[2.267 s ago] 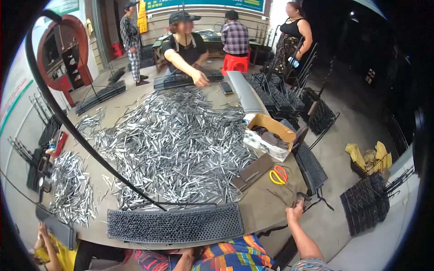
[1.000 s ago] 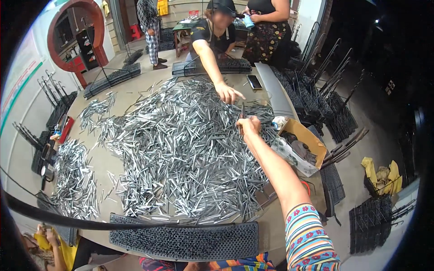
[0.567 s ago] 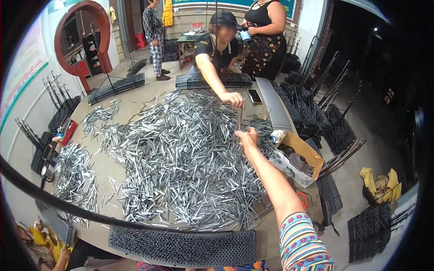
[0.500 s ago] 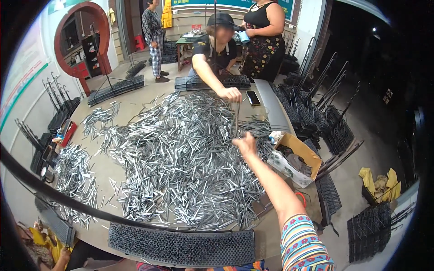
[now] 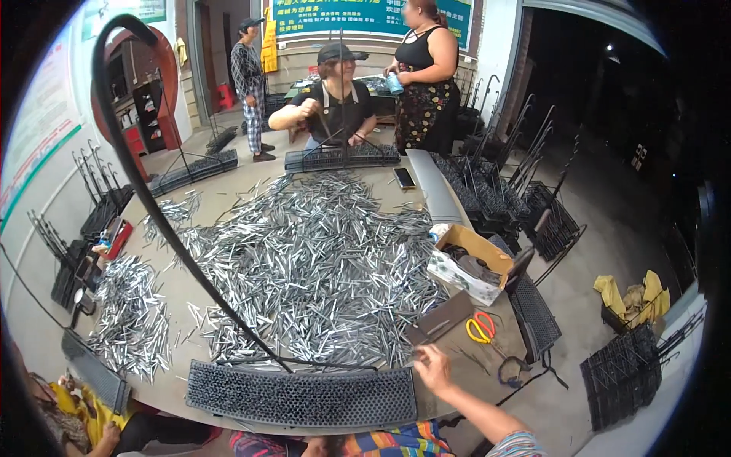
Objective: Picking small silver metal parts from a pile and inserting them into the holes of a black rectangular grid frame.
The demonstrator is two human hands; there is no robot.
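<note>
My right hand (image 5: 434, 370) is beside the right end of a long black perforated rack (image 5: 304, 396). Its fingers look pinched together; whatever is between them is too small to make out. From the rack rises a tall hooked black rod (image 5: 179, 247). Just behind the hand spreads a big heap of short grey metal rods (image 5: 312, 274). A dark flat plate (image 5: 440, 318) and scissors with red and yellow handles (image 5: 481, 327) lie nearby. At the lower edge, a patch of skin (image 5: 316, 447) beneath the rack may be my left hand; its fingers are hidden.
An open cardboard box (image 5: 470, 263) with dark contents stands right of the heap, near a phone (image 5: 404, 178). Across the table a co-worker (image 5: 335, 114) sits behind another rack. More hooked racks (image 5: 620, 373) stand on the floor. Another person (image 5: 72, 411) sits at lower left.
My right hand has drawn back from the table's middle to the near rack. The co-worker's hand, which held dark strips near mine, has pulled back to the far side. My view has shifted.
</note>
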